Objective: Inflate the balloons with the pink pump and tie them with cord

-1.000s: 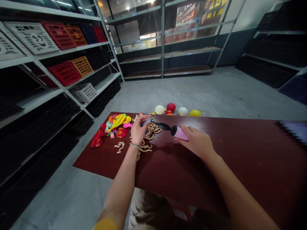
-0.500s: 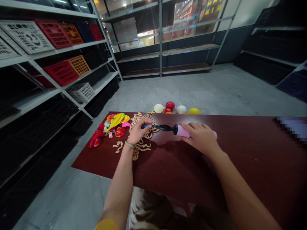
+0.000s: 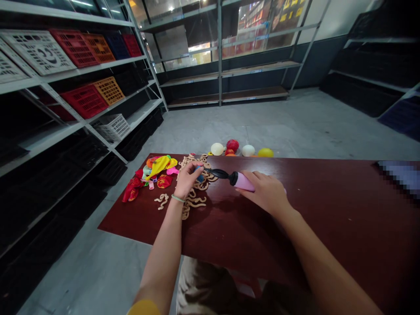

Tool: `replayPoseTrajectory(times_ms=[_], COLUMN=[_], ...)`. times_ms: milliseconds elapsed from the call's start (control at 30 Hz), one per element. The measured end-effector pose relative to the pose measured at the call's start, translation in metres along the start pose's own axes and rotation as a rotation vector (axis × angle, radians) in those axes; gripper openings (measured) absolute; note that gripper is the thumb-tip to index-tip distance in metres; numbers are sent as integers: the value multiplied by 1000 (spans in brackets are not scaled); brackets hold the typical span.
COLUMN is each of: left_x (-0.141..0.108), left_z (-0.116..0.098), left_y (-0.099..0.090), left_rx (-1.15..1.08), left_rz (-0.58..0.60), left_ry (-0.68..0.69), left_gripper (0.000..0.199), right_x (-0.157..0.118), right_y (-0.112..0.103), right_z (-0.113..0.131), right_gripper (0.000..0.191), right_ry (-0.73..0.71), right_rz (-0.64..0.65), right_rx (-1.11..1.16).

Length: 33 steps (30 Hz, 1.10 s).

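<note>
My right hand (image 3: 267,192) is wrapped round the pink barrel of a balloon pump (image 3: 243,180), whose black nozzle points left. At the nozzle's tip, my left hand (image 3: 186,180) pinches a blue balloon (image 3: 200,176) between thumb and fingers. Most of the balloon is hidden by that hand, and it looks small. Under and behind the left hand lies a heap of beige long twisted balloons (image 3: 196,202) on the dark red table (image 3: 229,245). Flat balloons in yellow (image 3: 160,165), red, pink and green are piled to the left of it.
Beyond the table's far edge are several inflated balloons, among them a white one (image 3: 217,148) and a yellow one (image 3: 265,152). A blurred-out flat object (image 3: 402,175) lies at the table's right. Shelves with plastic crates (image 3: 83,99) stand on the left.
My right hand and the pump have shifted left, towards my left hand. More of the blue balloon now shows below my left fingers, while the left hand has barely moved.
</note>
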State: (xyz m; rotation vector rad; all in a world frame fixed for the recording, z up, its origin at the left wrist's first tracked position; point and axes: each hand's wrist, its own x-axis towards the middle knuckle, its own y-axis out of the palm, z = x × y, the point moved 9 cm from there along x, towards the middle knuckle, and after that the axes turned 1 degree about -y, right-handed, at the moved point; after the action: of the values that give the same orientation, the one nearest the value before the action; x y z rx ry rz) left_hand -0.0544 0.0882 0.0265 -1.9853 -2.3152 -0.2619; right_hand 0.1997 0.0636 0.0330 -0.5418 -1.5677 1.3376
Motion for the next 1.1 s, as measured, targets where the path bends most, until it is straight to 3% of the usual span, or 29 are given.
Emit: replayPoseTrajectory(times_ms=[167,233,367,533,867,1100], left_x=[-9,-12,-9,-8,-15,-17], left_z=[-14,-13,6,29,19,10], left_y=[-23,-27,-19,-4,28,29], left_rx=[14,110,206,-55,-651,-758], left_rz=[-345,-399,-284,-204,-45,-93], left_ry=[160,156,20,-146,-180,-95], left_gripper=[31,30,44,37,24,20], right_x=[-1,-2,-3,-3,-5,-4], right_y=[-3,-6,-11,-11,-3,3], right_z=[10,13,15,18,22,30], right_gripper=[52,53,54,55,52,50], right_ry=[46,53,54,55,99,136], right_rz=[-38,-67,-102,-103,-75,11], right_rx=[8,-25,-96,-135,-46,96])
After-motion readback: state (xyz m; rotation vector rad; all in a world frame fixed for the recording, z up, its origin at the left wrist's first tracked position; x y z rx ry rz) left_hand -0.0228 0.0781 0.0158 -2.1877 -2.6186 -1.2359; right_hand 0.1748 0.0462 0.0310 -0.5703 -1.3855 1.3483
